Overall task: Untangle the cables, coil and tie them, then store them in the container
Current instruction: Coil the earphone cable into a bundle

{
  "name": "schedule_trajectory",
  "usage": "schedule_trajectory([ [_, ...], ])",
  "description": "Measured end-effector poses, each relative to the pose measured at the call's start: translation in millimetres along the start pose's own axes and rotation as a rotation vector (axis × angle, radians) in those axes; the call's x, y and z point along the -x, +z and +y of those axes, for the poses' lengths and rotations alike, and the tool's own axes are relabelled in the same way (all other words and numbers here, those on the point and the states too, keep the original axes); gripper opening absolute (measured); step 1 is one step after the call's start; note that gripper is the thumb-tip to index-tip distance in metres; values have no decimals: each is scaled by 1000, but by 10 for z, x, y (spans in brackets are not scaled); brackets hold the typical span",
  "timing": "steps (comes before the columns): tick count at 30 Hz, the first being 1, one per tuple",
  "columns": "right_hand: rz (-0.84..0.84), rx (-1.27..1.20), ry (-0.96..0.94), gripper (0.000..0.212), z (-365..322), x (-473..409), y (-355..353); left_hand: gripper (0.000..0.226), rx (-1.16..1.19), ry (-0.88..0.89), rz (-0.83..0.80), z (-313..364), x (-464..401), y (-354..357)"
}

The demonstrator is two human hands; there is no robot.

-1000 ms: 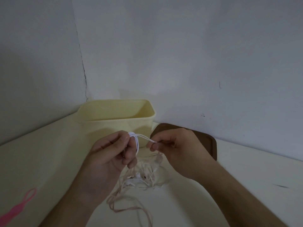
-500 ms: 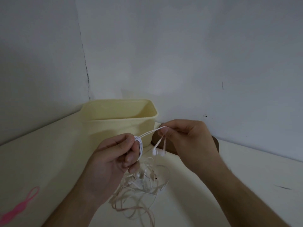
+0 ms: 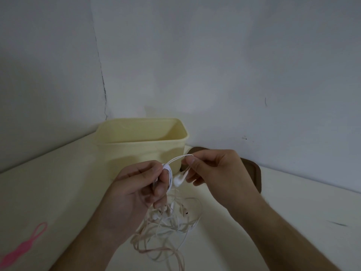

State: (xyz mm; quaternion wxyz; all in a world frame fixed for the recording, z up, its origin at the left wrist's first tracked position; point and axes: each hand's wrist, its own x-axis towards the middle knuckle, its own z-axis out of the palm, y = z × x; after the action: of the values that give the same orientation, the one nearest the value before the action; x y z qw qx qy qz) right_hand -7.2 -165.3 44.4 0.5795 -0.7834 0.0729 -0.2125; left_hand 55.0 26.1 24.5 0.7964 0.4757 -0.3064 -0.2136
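1. White earphone cable point(image 3: 169, 174): partly coiled around fingers, a strand stretched taut, earbuds hanging.
2. Tangled cables point(image 3: 168, 229): pale pink and white, loose heap on the table.
3. Container point(image 3: 140, 145): pale yellow, open-topped, upright behind the heap.

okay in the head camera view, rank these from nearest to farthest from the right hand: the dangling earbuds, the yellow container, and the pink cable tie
From the right hand:
1. Dangling earbuds, just below its fingertips.
2. Yellow container, behind and to the left.
3. Pink cable tie, far left near the table edge.
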Motion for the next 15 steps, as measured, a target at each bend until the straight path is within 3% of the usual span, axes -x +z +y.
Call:
schedule_trajectory([
  [8,-48,-71,-25,23,-9,13,1,29,-23,5,3,-11,-2,5],
  [15,-195,-248,22,26,-81,56,2,30,-37,6,8,-8,1,0],
])
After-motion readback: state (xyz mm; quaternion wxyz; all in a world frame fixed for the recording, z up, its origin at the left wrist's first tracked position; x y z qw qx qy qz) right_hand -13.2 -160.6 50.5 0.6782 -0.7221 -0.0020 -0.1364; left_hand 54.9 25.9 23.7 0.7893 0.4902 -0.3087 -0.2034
